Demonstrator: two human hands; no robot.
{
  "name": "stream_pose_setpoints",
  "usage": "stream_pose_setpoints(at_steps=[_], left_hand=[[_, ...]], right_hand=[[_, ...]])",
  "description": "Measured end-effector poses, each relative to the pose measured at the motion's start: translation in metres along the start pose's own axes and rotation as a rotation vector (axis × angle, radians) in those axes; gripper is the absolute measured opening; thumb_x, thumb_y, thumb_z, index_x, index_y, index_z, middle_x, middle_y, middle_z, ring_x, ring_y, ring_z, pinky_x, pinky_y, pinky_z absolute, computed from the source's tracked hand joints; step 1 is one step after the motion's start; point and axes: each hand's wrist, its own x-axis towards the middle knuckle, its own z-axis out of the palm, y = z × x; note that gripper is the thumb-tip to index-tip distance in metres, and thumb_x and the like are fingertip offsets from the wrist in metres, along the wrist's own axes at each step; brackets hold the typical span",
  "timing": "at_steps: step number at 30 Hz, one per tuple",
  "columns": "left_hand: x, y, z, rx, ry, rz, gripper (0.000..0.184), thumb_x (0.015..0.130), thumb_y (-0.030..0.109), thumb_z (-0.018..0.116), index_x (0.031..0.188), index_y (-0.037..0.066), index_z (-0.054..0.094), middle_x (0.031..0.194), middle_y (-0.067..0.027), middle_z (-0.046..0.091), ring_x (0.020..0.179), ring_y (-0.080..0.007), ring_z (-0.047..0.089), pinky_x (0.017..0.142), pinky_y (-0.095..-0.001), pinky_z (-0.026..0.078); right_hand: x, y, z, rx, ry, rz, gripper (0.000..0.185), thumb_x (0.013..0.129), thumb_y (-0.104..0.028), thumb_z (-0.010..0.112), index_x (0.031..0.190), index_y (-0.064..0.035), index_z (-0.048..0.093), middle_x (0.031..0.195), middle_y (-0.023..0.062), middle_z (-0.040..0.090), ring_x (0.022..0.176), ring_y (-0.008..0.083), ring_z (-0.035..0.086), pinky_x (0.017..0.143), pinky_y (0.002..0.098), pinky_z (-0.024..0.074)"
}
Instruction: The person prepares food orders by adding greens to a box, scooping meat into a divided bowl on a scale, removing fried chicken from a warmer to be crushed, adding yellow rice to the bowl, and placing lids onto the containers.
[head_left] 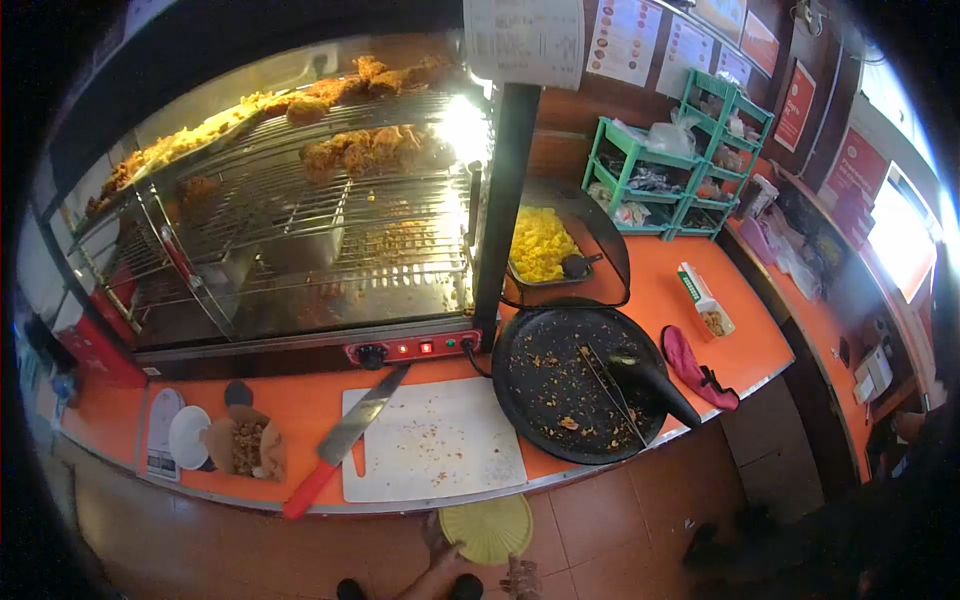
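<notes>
Head view: on the orange counter (670, 275) stand a display cabinet (250, 352), far left, and a black dish (538, 340), right. Nearest is a yellow disc (487, 530), its left rim pinched by the left hand (442, 547); beside it, the blurred right hand's (523, 578) grip I cannot tell.

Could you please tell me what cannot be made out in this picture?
Head view, hidden: the underside of the yellow disc, behind its own upper face.
Head view, blurred: whether the right hand touches the disc.
Head view, cut off: most of the left arm, by the bottom edge.
Head view, too small: the print on the wall sheets.
</notes>
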Motion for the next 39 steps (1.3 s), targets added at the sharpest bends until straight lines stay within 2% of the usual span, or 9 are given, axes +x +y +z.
stream_pose_setpoints(at_steps=[7,19,21,25,29,32,34,36,39], left_hand=[[-0.112,0.022,0.024,0.032,0.087,-0.06,0.022,0.084,0.023,0.061,0.096,0.005,0.057,0.074,-0.0057,0.057,0.061,-0.0173,0.058,0.056,-0.029,0.052],[-0.261,0.055,-0.037,0.102,0.307,-0.054,0.019,0.083,0.015,0.062,0.091,0.0,0.056,0.073,-0.008,0.056,0.061,-0.0198,0.059,0.053,-0.0293,0.052],[-0.289,0.063,-0.05,0.114,0.357,-0.043,0.018,0.083,0.014,0.063,0.09,-0.001,0.055,0.072,-0.0084,0.056,0.061,-0.0202,0.059,0.053,-0.0293,0.052],[-0.344,0.082,-0.064,0.107,0.427,-0.029,0.017,0.081,0.011,0.064,0.088,-0.002,0.055,0.072,-0.009,0.056,0.06,-0.0212,0.059,0.052,-0.0301,0.051],[-0.402,0.115,-0.066,0.146,0.493,-0.034,0.019,0.075,0.007,0.066,0.09,0.0,0.056,0.078,-0.0111,0.057,0.063,-0.0222,0.058,0.054,-0.0356,0.047],[-0.426,0.117,-0.085,0.031,0.684,-0.116,0.02,0.075,0.007,0.064,0.093,0.003,0.056,0.081,-0.0109,0.057,0.065,-0.0203,0.056,0.057,-0.0345,0.047],[-0.478,0.155,-0.055,-0.013,0.67,0.086,0.03,0.073,0.002,0.061,0.103,0.002,0.057,0.08,-0.0086,0.06,0.062,-0.0191,0.06,0.047,-0.0319,0.051],[-0.465,0.106,-0.105,-0.151,0.641,0.341,0.037,0.075,0.001,0.061,0.111,0.002,0.054,0.091,-0.0089,0.058,0.072,-0.0191,0.059,0.056,-0.0309,0.05],[-0.494,0.097,-0.114,-0.218,0.749,0.4,0.043,0.077,0.001,0.061,0.118,0.0,0.051,0.105,-0.0089,0.054,0.087,-0.018,0.056,0.072,-0.0294,0.048]], right_hand=[[-0.038,-0.042,-0.024,0.137,-0.033,0.004,0.027,0.083,-0.017,0.056,0.104,-0.0016,0.061,0.099,0.0079,0.062,0.086,0.0186,0.059,0.077,0.0337,0.0474],[-0.185,-0.13,-0.236,0.181,0.167,-0.355,0.029,0.085,-0.015,0.055,0.109,-0.0005,0.06,0.103,0.0072,0.061,0.089,0.0174,0.058,0.08,0.0327,0.0469],[-0.179,-0.225,-0.204,0.057,0.291,-0.277,0.027,0.086,-0.014,0.051,0.108,-0.0015,0.058,0.094,0.0074,0.061,0.083,0.0139,0.056,0.071,0.0261,0.0461],[-0.068,-0.259,-0.161,0.249,0.319,-0.446,0.028,0.09,-0.016,0.053,0.113,-0.0002,0.056,0.106,0.006,0.057,0.098,0.0164,0.052,0.087,0.03,0.0413],[0.03,-0.279,-0.11,-0.067,0.542,-0.717,0.026,0.09,-0.014,0.052,0.113,-0.0002,0.053,0.103,0.007,0.054,0.091,0.0185,0.051,0.084,0.0301,0.0432],[0.069,-0.289,-0.074,0.43,0.397,-0.467,0.027,0.091,-0.014,0.053,0.115,-0.0016,0.049,0.104,0.008,0.054,0.092,0.0199,0.051,0.085,0.0313,0.0434],[0.09,-0.278,-0.066,0.243,0.573,-0.555,0.028,0.092,-0.013,0.054,0.117,-0.0029,0.046,0.106,0.0083,0.053,0.093,0.0206,0.051,0.085,0.0322,0.0442],[0.057,-0.311,-0.064,-0.102,0.635,-0.259,0.044,0.09,-0.024,0.059,0.125,-0.0019,0.045,0.124,0.0185,0.053,0.108,0.0304,0.053,0.093,0.0405,0.0428],[0.069,-0.302,-0.067,-0.58,0.872,-0.315,0.066,0.087,-0.046,0.058,0.132,0.0008,0.041,0.129,0.0248,0.046,0.116,0.0399,0.046,0.098,0.0473,0.0384]])
